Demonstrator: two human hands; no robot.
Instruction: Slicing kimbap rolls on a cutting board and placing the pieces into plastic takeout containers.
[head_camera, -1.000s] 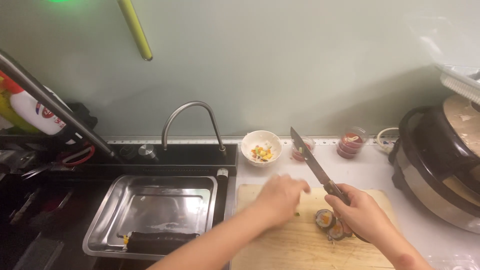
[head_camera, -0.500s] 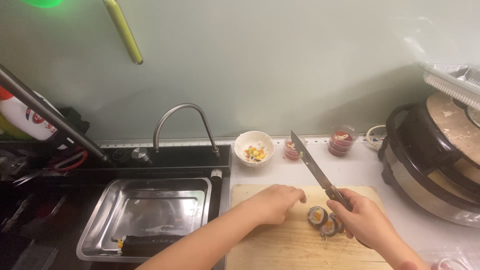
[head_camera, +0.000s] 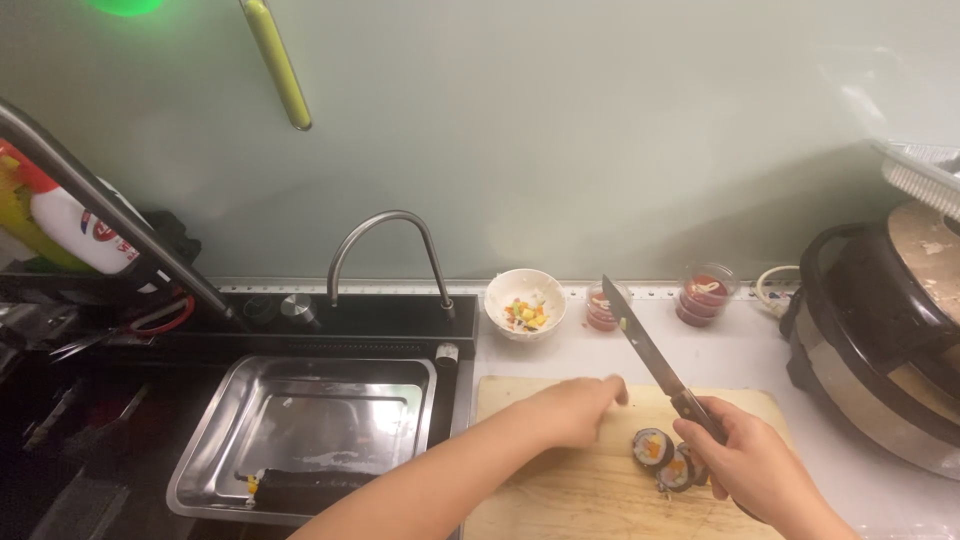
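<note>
The right hand (head_camera: 752, 470) is wrapped around the dark handle of a kitchen knife (head_camera: 650, 351), its grip closed on it, with the long, narrow steel blade angled up toward 11 o'clock, tip above the white worktop (head_camera: 740, 350). The left hand (head_camera: 570, 410) lies low over the pale wooden cutting board (head_camera: 560, 490), fingers loosely curled and pointing toward 2 o'clock; whether it holds anything I cannot tell.

Just at 9 o'clock of the right hand sit the rice-roll slices (head_camera: 665, 458) — short round discs on the board, each with a dark seaweed rim, a ring of white rice and an orange-and-yellow centre. They lie touching one another, cut faces upward, partly hidden by the right hand.

At 12 o'clock of the board stands a small white bowl (head_camera: 525, 301) of chopped, colourful bits, and beside it two clear plastic cups (head_camera: 705, 293) of red sauce. A stainless tray (head_camera: 300, 430) rests in the dark sink at 9 o'clock — smooth, shiny, rectangular — under a curved metal tap (head_camera: 385, 250). A round dark cooker (head_camera: 880, 340) stands at 3 o'clock.
</note>
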